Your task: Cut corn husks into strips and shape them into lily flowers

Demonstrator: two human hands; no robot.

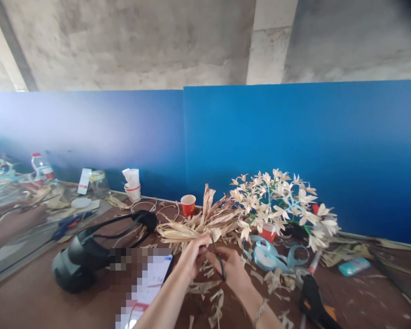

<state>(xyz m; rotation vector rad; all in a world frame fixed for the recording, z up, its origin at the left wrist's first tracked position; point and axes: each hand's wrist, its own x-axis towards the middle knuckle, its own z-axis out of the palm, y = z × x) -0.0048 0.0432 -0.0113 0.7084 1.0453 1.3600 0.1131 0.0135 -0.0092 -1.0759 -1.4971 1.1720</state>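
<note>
My left hand (191, 257) grips the end of a bundle of dried corn husks (198, 224), which fans out to the upper left and back. My right hand (227, 269) sits close beside it and holds a thin black tool (219, 261), possibly narrow scissors, though its exact form is hard to tell. Loose husk scraps (205, 287) lie on the brown table (34, 306) under both hands. To the right of the bundle stands a bouquet of cream husk flowers (277, 201) on pale blue stems.
A roll of light blue ribbon (267, 256), a black glue gun (311, 301) and a red cup (267, 232) sit to the right. A black headset (78, 265) and a pixelated phone (150, 278) lie left. A blue wall (294, 137) backs the table, and a glassy surface (17, 219) reflects items far left.
</note>
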